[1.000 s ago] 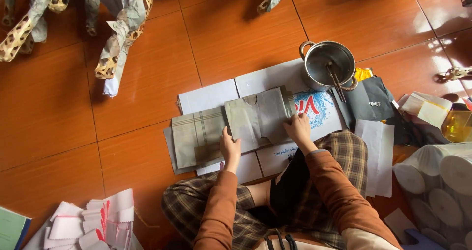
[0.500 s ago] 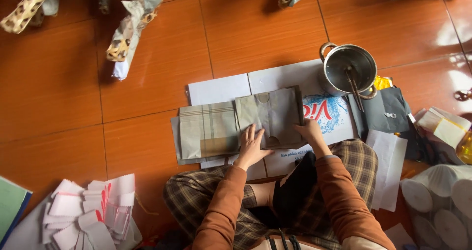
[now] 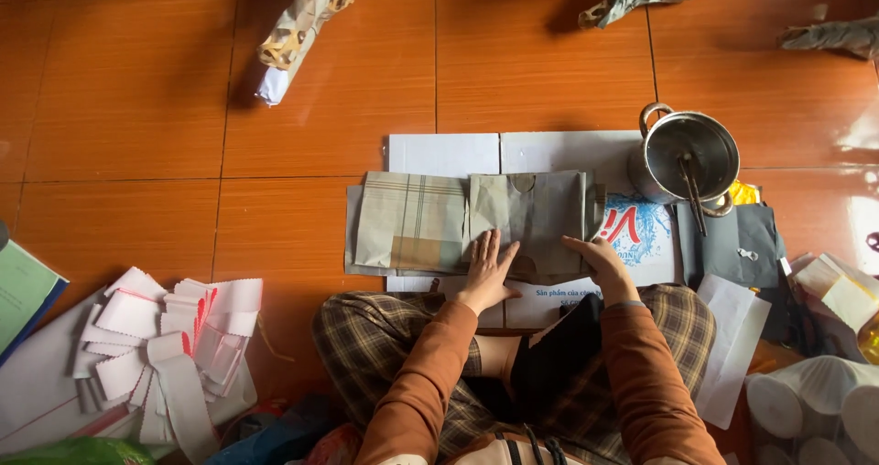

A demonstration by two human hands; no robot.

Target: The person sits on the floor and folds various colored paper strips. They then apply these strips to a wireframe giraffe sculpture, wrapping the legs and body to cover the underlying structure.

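Grey folded paper point(image 3: 531, 213) under both hands' fingers point(image 3: 494, 250)

Floor of large glossy orange-brown tiles point(image 3: 330, 90) with thin dark grout lines, wood-grain look. Daylight glare on the tiles at the right edge point(image 3: 861, 135). Flattened white cardboard sheets point(image 3: 444, 152) spread on the floor. Patterned fabric bundles point(image 3: 298, 26) lie along the top edge, casting soft shadows. No walls, windows or furniture in view.
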